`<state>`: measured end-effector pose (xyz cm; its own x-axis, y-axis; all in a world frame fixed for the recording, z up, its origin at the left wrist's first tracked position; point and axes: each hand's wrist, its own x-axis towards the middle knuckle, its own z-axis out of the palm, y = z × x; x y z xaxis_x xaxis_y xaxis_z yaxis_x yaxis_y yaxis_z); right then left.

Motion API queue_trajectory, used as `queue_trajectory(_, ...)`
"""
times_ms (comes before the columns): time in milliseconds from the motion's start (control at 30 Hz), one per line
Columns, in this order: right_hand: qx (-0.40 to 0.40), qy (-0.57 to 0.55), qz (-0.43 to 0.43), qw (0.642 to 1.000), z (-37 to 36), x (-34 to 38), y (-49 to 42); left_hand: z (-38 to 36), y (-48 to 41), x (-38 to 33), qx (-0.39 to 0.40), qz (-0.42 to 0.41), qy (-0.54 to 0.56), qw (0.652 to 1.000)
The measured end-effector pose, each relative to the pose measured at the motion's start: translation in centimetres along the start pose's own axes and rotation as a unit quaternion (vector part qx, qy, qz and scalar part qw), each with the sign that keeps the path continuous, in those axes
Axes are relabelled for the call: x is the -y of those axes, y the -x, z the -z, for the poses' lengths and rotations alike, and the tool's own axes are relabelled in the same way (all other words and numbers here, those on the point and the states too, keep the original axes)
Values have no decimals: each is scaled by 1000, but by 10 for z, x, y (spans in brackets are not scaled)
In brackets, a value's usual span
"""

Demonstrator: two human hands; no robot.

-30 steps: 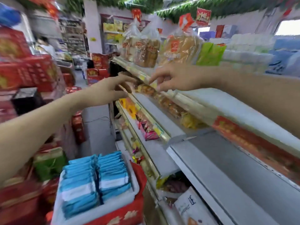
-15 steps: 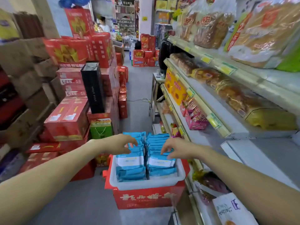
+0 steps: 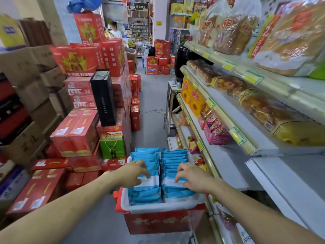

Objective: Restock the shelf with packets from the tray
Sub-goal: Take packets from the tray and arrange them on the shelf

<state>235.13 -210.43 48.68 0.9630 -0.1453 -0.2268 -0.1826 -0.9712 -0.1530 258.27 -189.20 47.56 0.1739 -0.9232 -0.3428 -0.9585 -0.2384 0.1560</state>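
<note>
Only the person's two forearms show, bare along their whole visible length, with no sleeve edge in view. The left hand (image 3: 133, 173) and right hand (image 3: 191, 175) are bare as well. The fingers are slender; the nails are too small to make out.

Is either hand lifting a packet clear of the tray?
No: left hand and right hand are down in the white tray, fingers curled on blue packets standing in their rows.
</note>
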Motion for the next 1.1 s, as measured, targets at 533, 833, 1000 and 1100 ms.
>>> queue_trajectory(533, -81, 103, 50, 990, -16, 6, 5, -10, 3, -10, 2, -57, 11, 998)
queue_trajectory(833, -50, 98, 35, 993, -36, 11, 6, -2, 22, -1, -29, -61, 13, 998)
queue_trajectory(1000, -6, 32, 2, 999, -15, 14, 6, 17, 29, -4, -49, -75, 18, 996)
queue_trajectory(1100, -12, -41, -27, 999, 14, 7, 8, 44, 29, 1, -52, -71, 23, 996)
